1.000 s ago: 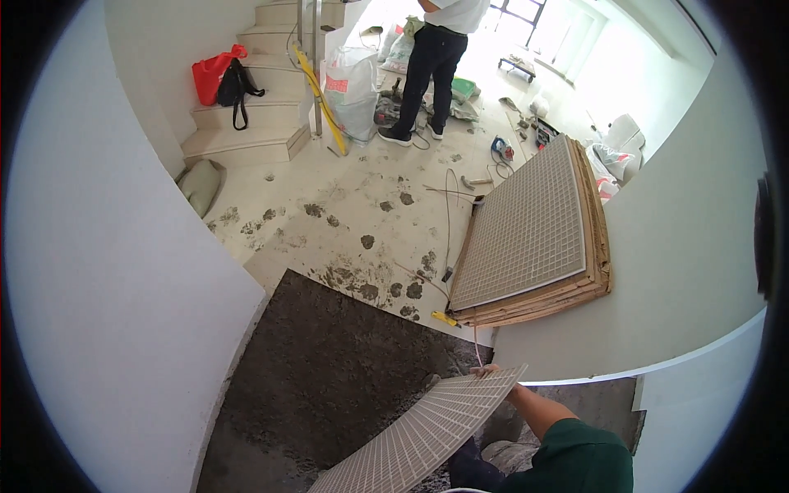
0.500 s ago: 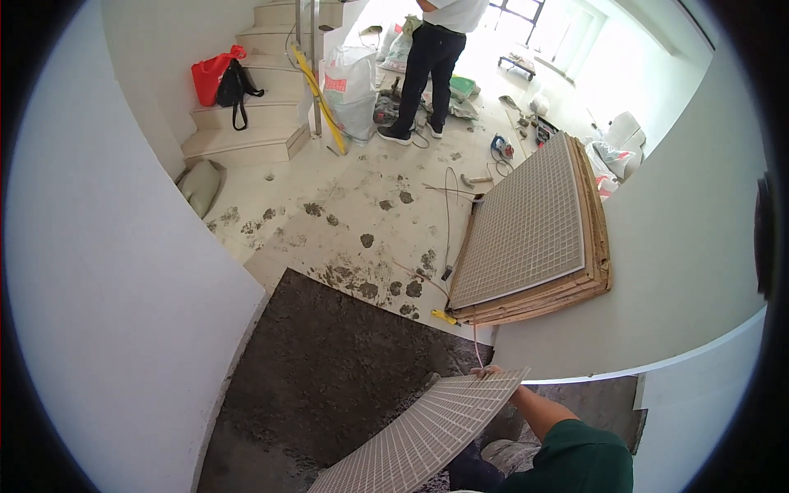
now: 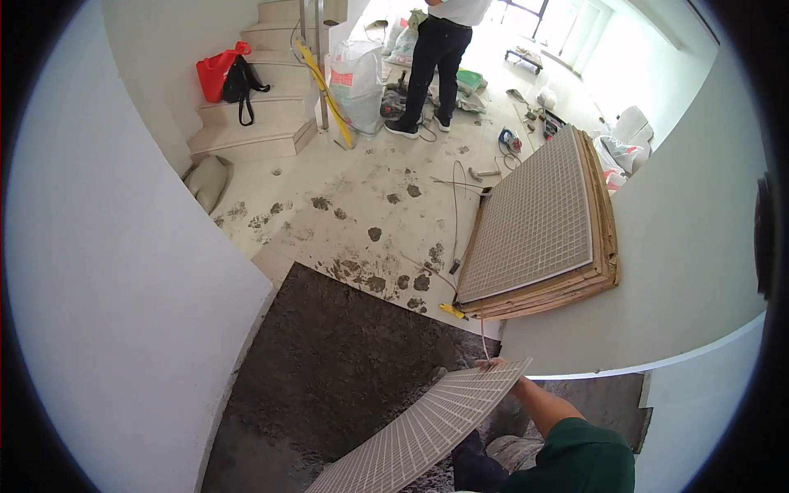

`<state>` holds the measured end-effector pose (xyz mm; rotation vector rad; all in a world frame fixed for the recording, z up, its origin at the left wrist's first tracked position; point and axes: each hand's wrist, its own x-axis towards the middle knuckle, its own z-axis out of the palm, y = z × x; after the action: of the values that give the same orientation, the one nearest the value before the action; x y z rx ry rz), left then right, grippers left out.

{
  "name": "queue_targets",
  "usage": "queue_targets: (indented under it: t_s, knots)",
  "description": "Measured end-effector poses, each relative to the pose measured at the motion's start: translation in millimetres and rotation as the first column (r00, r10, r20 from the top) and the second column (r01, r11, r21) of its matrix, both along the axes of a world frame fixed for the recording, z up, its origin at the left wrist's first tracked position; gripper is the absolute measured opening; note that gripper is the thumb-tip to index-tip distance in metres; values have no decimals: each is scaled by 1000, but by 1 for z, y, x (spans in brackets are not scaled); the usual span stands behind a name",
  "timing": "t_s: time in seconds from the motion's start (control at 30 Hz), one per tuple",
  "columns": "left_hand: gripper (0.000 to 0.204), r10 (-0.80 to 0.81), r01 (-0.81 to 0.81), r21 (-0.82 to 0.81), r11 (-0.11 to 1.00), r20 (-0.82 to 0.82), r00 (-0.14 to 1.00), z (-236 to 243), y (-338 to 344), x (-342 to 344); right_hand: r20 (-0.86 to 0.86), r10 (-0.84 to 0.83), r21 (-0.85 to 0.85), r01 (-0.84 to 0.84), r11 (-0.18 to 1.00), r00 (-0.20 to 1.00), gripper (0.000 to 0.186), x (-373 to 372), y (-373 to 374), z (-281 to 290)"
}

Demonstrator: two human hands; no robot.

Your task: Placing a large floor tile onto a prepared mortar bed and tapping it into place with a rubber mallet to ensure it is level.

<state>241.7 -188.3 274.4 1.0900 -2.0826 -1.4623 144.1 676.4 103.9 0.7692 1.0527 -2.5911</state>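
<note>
My right hand [image 3: 491,362] grips the upper edge of a large tile [image 3: 427,423], its fingers curled over the rim. The tile's pale grid-patterned face is turned toward me. It stands tilted on edge over dark wet mortar [image 3: 345,361] spread on the floor. The tile's lower left runs out of the picture. My left hand does not show. A small greyish thing pokes out behind the tile's top edge, too little of it visible to name.
Several large tiles with brown cardboard [image 3: 604,238] lean against the right wall. A yellow-handled tool [image 3: 453,311] lies by their foot, a hammer [image 3: 483,173] farther back. A person [image 3: 440,62] stands beyond, near a white sack [image 3: 355,86] and the stairs [image 3: 246,146].
The view has shifted slightly, so the room appears a little to the right and higher. My right hand keeps its hold on the tile, which has hardly moved.
</note>
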Motion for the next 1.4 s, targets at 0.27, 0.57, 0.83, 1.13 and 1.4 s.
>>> queue_targets:
  t_s: [0.27, 0.57, 0.83, 1.13, 1.4]
  knots:
    - [28, 287, -291, 97, 952, 54, 956, 44, 52, -45, 113, -198, -13, 201, 980, 974, 35, -21, -25, 12]
    - [27, 36, -67, 205, 977, 152, 988, 41, 28, -116, 253, -367, 188, 326, 926, 895, 29, -31, -25, -142]
    - [35, 67, -157, 326, 932, 271, 960, 41, -22, -192, 362, -658, 422, 513, 747, 660, 50, -91, -77, -240]
    - [24, -91, 45, 170, 984, 274, 957, 46, 19, -269, 743, -618, 310, 686, 659, 258, 83, -22, -180, -381]
    - [16, -23, -21, 183, 983, 236, 972, 57, -3, -273, 740, -612, 254, 727, 639, 279, 76, -6, -245, -456]
